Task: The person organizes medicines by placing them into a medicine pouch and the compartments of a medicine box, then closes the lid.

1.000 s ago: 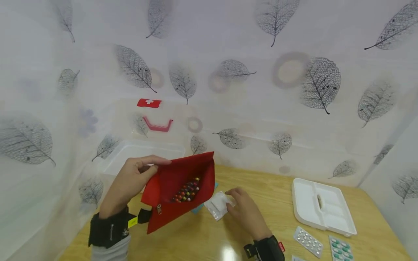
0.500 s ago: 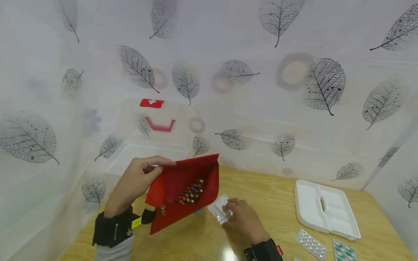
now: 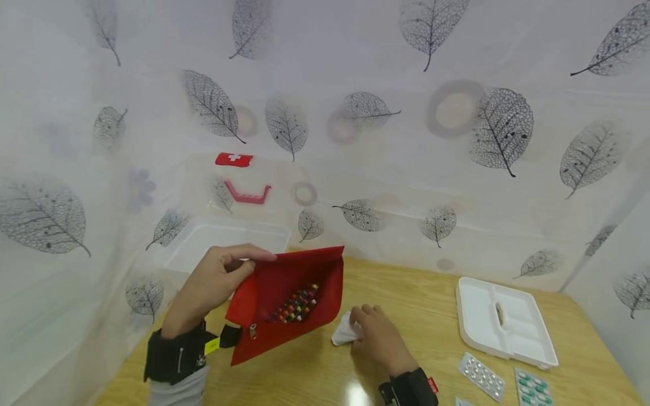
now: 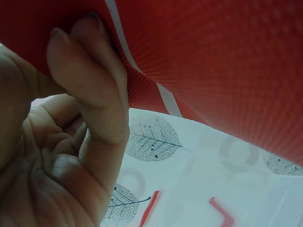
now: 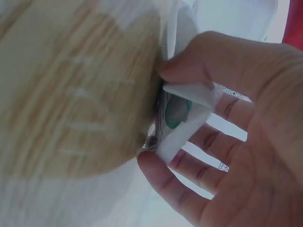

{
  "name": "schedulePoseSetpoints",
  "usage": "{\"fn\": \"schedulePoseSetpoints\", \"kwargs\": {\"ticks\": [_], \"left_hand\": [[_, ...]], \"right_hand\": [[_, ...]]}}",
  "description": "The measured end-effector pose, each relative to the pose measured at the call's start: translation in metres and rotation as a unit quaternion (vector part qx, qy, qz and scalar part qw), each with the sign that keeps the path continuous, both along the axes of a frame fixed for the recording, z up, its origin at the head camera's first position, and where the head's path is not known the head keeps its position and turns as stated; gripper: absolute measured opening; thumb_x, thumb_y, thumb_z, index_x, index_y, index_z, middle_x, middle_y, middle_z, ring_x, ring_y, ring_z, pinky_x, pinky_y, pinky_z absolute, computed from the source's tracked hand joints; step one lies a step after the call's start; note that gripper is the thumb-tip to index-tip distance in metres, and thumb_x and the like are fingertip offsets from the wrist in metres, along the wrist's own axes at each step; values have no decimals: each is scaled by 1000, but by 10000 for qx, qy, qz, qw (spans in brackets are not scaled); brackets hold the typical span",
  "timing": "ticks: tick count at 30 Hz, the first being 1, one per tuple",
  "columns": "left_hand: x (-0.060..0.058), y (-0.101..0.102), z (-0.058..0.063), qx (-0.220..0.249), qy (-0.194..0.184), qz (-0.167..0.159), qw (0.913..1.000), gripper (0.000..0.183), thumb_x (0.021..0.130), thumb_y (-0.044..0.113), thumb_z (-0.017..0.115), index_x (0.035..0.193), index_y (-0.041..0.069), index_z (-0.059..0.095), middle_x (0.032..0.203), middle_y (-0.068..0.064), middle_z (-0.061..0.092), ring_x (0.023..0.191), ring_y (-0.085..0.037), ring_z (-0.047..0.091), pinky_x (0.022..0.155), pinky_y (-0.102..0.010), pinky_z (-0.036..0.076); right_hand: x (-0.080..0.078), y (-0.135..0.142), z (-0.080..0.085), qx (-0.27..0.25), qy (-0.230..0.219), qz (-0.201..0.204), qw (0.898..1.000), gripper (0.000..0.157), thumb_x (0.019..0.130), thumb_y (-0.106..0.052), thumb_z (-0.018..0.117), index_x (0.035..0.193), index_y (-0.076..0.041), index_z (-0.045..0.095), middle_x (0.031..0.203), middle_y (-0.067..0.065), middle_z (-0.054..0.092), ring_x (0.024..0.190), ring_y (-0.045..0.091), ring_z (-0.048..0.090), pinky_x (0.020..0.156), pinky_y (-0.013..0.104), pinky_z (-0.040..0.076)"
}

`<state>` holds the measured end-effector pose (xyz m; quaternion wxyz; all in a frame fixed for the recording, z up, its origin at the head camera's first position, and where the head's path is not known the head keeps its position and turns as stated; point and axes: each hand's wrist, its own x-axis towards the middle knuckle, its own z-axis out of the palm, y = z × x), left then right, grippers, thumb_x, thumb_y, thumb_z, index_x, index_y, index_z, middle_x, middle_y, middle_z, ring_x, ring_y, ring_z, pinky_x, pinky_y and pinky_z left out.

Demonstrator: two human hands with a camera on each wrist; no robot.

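Note:
My left hand (image 3: pixel 213 285) pinches the upper edge of a red zip pouch (image 3: pixel 284 341), which is tilted with its mouth gaping. Inside lie rows of small multicoloured capsules (image 3: pixel 295 307). In the left wrist view the red fabric (image 4: pixel 227 66) fills the top, with my curled left fingers (image 4: pixel 90 66) against it. To the right of the pouch, at the tabletop, my right hand (image 3: pixel 378 338) grips a small white packet (image 3: pixel 346 331). The right wrist view shows this packet (image 5: pixel 177 142) bent between thumb and fingers, with a green mark on it; part is hidden by the hand.
A white compartment tray (image 3: pixel 508 324) stands at the right. In front of it lie a silver blister pack (image 3: pixel 481 376) and one with green-and-white capsules (image 3: pixel 532 389). Behind the pouch is a clear box (image 3: pixel 178 251) with a pink handle (image 3: pixel 247 197) by the leaf-patterned curtain.
My right fingers have closed round the white packet, which lay flatter on the table before and now looks bent. My left hand keeps its hold on the pouch.

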<state>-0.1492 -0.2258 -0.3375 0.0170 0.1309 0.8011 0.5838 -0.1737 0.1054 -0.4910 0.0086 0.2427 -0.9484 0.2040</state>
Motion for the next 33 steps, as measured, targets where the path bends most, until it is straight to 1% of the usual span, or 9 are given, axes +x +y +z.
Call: {"fn": "schedulePoseSetpoints", "kwargs": {"ticks": [5,9,11,13,16,19,23,27,33], "left_hand": [[0,0,0,-13,73,-39,10000,31,102,5,49,120,12,74,123,-16,69,98,-37,71,69,-44,63],[0,0,1,-6,92,-93,9999,32,102,4,48,120,12,74,124,-15,68,99,-36,71,70,-44,63],[-1,1,1,-9,102,-111,9999,32,102,4,48,120,12,74,124,-15,68,99,-35,70,71,-43,63],[-1,1,0,-21,126,-133,9998,32,102,3,48,119,12,74,123,-14,69,99,-35,70,71,-43,63],[-1,3,0,-51,157,-153,9997,33,103,4,48,119,13,75,123,-12,69,99,-35,70,72,-41,63],[-2,4,0,-121,210,-160,9996,34,103,3,48,119,14,75,122,-11,70,99,-34,69,73,-39,63],[-5,7,-1,-192,217,-195,9994,34,102,2,48,118,15,75,122,-9,70,101,-33,68,75,-38,63],[-6,10,-3,-176,164,-268,9994,35,102,2,48,117,15,76,122,-8,71,103,-34,68,79,-38,62],[-7,16,-5,-33,255,-589,9979,31,102,0,49,118,8,74,122,-13,71,102,-33,69,80,-40,62]], "right_hand": [[-2,1,2,-98,-4,32,9999,26,70,1,70,91,-13,66,82,-5,53,78,15,48,62,29,43],[-4,3,10,-256,-46,150,9995,19,73,2,71,84,-12,69,78,-4,57,72,11,50,62,27,45],[-3,6,17,-383,-208,193,9989,17,74,1,71,85,-12,69,78,-5,58,71,10,50,62,27,44],[-1,11,25,-504,-433,242,9975,19,74,-2,72,89,-14,70,82,-6,59,75,11,52,65,27,45],[3,19,40,-730,-719,297,9943,24,76,-2,74,94,-17,70,90,-7,63,86,14,60,73,31,53],[6,27,57,-951,-739,373,9920,25,81,2,74,96,-17,71,95,-6,67,93,18,66,79,33,57],[10,33,77,-1141,-508,273,9918,25,85,5,72,94,-19,71,96,-7,71,92,15,70,79,30,60],[18,34,90,-1211,-125,-2,9926,26,84,4,75,94,-20,73,97,-9,69,93,15,71,80,28,60],[32,32,104,-1158,883,-334,9888,27,79,4,79,95,-19,76,98,-12,60,89,9,66,78,28,58]]}}
